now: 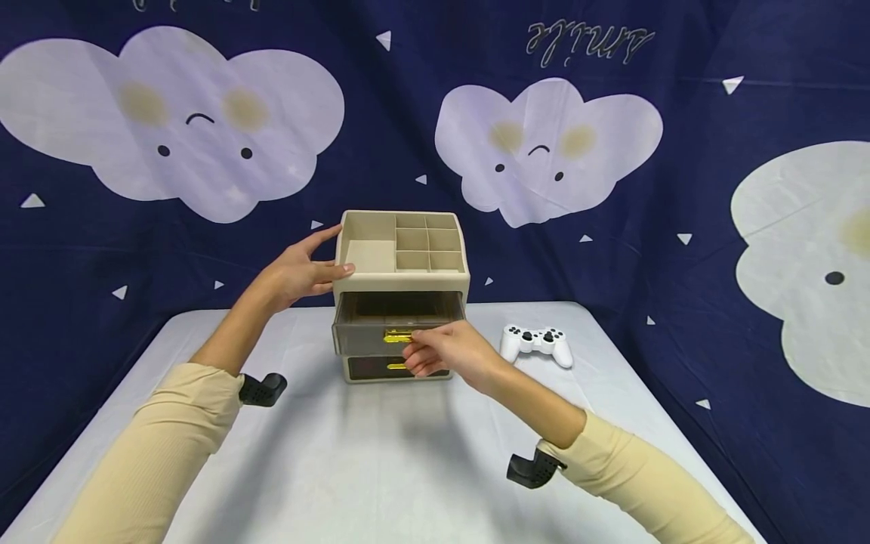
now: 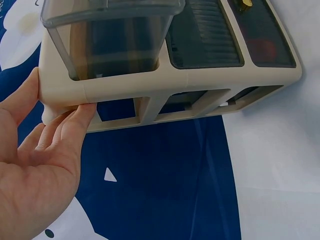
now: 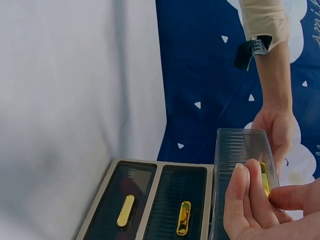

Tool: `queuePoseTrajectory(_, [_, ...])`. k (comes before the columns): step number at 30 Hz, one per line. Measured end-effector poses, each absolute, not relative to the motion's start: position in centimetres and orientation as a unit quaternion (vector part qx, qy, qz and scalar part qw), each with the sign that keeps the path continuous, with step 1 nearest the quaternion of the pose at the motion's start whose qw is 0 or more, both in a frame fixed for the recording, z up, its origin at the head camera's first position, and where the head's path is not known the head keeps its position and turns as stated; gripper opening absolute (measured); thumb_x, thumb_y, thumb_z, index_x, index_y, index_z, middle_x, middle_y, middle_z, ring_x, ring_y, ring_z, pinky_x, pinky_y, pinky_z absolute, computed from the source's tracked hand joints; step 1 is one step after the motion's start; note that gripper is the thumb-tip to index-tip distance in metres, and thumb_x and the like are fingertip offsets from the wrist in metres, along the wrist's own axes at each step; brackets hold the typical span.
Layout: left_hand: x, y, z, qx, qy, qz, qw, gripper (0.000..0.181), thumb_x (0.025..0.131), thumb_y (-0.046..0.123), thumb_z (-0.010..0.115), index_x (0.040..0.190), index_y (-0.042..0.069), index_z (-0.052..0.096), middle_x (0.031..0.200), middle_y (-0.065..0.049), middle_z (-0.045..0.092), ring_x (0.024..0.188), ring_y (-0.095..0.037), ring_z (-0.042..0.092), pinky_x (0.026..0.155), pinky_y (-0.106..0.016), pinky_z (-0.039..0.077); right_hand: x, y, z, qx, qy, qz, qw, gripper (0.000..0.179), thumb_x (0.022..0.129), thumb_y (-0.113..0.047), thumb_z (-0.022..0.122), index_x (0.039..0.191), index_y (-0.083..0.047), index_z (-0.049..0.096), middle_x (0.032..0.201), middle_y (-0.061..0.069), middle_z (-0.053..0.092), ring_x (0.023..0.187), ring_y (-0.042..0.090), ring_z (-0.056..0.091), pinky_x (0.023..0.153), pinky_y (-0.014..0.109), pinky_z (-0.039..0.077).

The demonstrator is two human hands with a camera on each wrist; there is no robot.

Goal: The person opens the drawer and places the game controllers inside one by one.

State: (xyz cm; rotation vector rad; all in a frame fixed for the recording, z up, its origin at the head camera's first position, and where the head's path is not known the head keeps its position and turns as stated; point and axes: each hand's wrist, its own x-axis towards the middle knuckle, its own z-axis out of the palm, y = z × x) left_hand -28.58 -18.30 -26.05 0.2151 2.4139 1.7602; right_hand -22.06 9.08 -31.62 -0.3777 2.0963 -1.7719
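Where the dark blue backdrop (image 1: 387, 151) rises behind the desk (image 1: 292, 468), lettering (image 1: 591, 41) at upper right reads "smile" upside down; more letters at upper left are cut off by the edge. I can make out no brand on the white game controller (image 1: 537, 341), which lies on the desk to the right, just beyond the right forearm.

Mid-desk, the cream drawer organizer (image 1: 401, 282) stands upright, its top divided into one large compartment and six small ones. The top drawer (image 1: 360, 344) is drawn out and blocks the head view of the middle drawer (image 3: 182, 182), which is closed, as is the bottom drawer (image 1: 367, 369).

The right hand (image 1: 451, 351) pinches the top drawer's gold handle (image 1: 396, 337) between thumb and fingers, partly covering the bottom drawer's front. The left hand (image 1: 295, 273) grips the organizer's upper left side, thumb and fingers spread apart.
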Motion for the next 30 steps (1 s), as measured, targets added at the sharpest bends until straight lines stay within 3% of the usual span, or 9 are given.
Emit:
queuePoseTrajectory(9, [-28.6,-18.2,-25.9,0.072,0.805,0.585,0.074,0.092,0.097,0.019,0.072,0.164,0.034,0.011,0.164,-0.018,0.032,0.143,-0.036,0.046,0.116,-0.05,0.041,-21.5,9.5,-31.7,-0.133,0.75,-0.621,0.184,0.032,0.102,-0.017,0.058,0.102,0.01,0.074,0.082,0.008,0.077,0.075,0.017,0.074,0.075,0.032,0.063])
queuePoseTrajectory(19, [-28.5,-18.2,-25.9,0.074,0.801,0.589,0.079,0.092,0.097,0.019,0.071,0.164,0.035,0.011,0.164,-0.019,0.031,0.144,-0.036,0.045,0.117,-0.05,0.04,-20.7,9.9,-31.7,-0.14,0.749,-0.618,0.195,0.034,0.103,-0.015,0.057,0.11,0.015,0.07,0.085,0.009,0.077,0.075,0.016,0.073,0.076,0.032,0.063])
queuePoseTrajectory(30, [-28.5,-18.4,-26.1,0.081,0.804,0.583,0.079,0.091,0.098,0.018,0.07,0.165,0.033,0.009,0.164,-0.019,0.031,0.144,-0.035,0.045,0.116,-0.05,0.041,-19.9,10.0,-32.2,-0.152,0.747,-0.619,0.19,0.031,0.101,-0.014,0.057,0.102,0.013,0.072,0.079,0.008,0.075,0.07,0.013,0.071,0.073,0.032,0.063])
